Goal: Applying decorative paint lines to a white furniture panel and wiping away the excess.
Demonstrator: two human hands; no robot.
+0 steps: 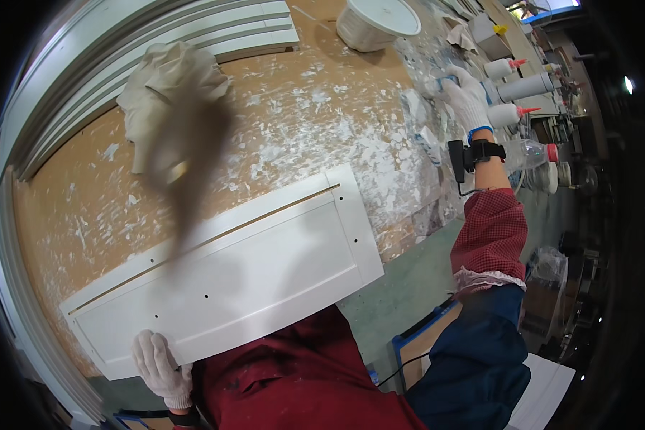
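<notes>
Blurred shape: a dark brown form [186, 150] passes in front of the view, too smeared to name.
Left hand: the gloved left hand [163, 369] lies at the near edge of the white panel, fingers together and bent; whether it grips the panel or only rests there, I cannot tell.
White panel: the long panel [265, 251] lies slanted along the near side of the desk [315, 115], with a slot near its far edge and several small dark holes.
Desk surface: brown, spattered with white flakes.
Clear bottle: a transparent bottle with a red cap [529, 154] lies beside the right wrist; its contents are hard to make out.
Right hand: the gloved right hand [464, 98] reaches out over crumpled clear plastic [426, 107], fingers partly bent; whether they hold anything, I cannot tell.
Red-tipped bottles: two white bottles, one nearer [505, 115] and one farther [499, 68], are opaque, contents hidden.
Tube: a grey cylinder [524, 87] lies between them.
Cloth: a beige bundle [161, 79] sits crumpled left of centre.
Tub: a round white tub [369, 32] stands at the far side; lid or contents, I cannot tell.
Stacked panels: white lengths [258, 29] lie at the far left.
</notes>
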